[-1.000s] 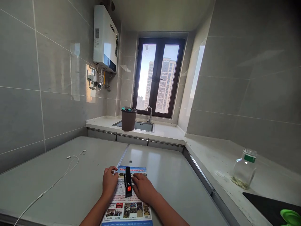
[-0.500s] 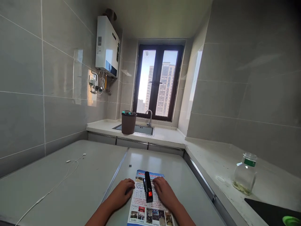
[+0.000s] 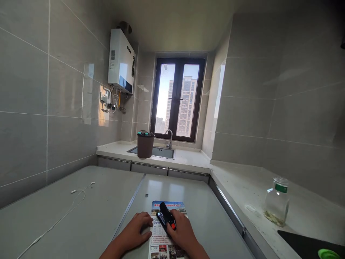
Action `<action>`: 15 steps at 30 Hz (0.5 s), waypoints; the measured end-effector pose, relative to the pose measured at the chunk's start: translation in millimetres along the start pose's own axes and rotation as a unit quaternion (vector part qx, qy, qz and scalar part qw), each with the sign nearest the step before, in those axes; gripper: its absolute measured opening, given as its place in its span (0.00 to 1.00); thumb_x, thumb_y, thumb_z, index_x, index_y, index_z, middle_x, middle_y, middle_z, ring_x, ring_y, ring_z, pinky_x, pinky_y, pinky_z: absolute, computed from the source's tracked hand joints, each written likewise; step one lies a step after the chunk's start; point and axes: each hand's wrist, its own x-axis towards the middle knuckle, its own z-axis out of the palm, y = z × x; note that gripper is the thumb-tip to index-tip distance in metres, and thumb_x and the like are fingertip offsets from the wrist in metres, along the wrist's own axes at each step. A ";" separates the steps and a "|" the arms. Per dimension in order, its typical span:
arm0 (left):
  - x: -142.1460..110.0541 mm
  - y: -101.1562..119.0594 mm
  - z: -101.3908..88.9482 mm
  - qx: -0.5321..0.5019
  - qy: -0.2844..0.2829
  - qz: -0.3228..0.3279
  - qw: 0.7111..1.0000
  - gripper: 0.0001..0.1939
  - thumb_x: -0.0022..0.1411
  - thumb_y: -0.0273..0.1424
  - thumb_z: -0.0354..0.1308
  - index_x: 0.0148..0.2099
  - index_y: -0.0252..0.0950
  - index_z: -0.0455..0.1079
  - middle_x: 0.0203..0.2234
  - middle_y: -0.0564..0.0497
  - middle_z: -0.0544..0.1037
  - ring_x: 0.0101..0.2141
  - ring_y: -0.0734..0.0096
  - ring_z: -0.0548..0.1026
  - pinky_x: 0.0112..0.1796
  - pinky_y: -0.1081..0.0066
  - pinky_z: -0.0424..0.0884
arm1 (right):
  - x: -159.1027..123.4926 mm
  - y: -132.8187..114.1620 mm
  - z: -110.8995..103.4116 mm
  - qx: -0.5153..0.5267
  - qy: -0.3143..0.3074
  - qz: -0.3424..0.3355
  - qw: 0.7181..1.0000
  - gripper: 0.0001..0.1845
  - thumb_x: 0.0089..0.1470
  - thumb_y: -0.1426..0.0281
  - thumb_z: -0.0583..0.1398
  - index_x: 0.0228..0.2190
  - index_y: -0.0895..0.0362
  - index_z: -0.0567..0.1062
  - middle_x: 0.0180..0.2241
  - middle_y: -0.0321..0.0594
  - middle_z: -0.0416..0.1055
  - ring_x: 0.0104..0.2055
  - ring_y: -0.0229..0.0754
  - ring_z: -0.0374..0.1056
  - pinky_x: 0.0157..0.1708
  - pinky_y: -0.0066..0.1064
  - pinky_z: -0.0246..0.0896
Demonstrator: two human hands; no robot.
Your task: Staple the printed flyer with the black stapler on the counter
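"One black stapler [image 3: 166, 216]: where?"

"Over the leaflet [image 3: 157, 230], slanting far-left to near-right; the right hand [image 3: 183, 230], nearer, grips its near end."

"And the left hand [image 3: 136, 230]?"

"Half-curled at the leaflet's left edge. The right palm is hidden, the leaflet's bottom cut off."

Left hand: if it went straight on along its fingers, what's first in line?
The left hand would first meet the left edge of the printed sheet, right by its fingertips, then probably the black stapler. Can't tell whether the fingertips already touch the paper.
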 end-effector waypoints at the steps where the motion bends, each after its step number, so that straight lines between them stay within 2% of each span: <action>1: 0.2 0.2 -0.5 -0.002 -0.006 -0.002 1.000 0.15 0.54 0.27 0.64 0.45 0.42 0.75 0.48 0.48 0.78 0.50 0.56 0.73 0.54 0.61 0.67 | 0.7 0.9 -1.2 0.006 0.008 -0.002 1.000 0.15 0.54 0.68 0.59 0.45 0.51 0.76 0.43 0.43 0.77 0.47 0.49 0.71 0.47 0.34 0.60; 9: -2.9 -8.1 1.8 -0.038 -0.020 -0.008 0.999 0.15 0.54 0.25 0.62 0.45 0.41 0.75 0.53 0.48 0.77 0.54 0.56 0.71 0.57 0.61 0.65 | 4.9 16.6 -5.4 0.101 0.050 0.007 0.994 0.19 0.54 0.69 0.58 0.48 0.50 0.77 0.48 0.44 0.76 0.52 0.52 0.70 0.53 0.40 0.62; 15: -3.9 -7.4 -0.2 -0.049 -0.034 -0.009 0.998 0.15 0.55 0.27 0.63 0.47 0.41 0.76 0.53 0.47 0.77 0.58 0.53 0.69 0.59 0.58 0.64 | 6.0 18.5 -3.5 0.167 0.063 0.019 0.984 0.19 0.53 0.69 0.58 0.46 0.50 0.78 0.46 0.42 0.77 0.50 0.52 0.71 0.52 0.40 0.64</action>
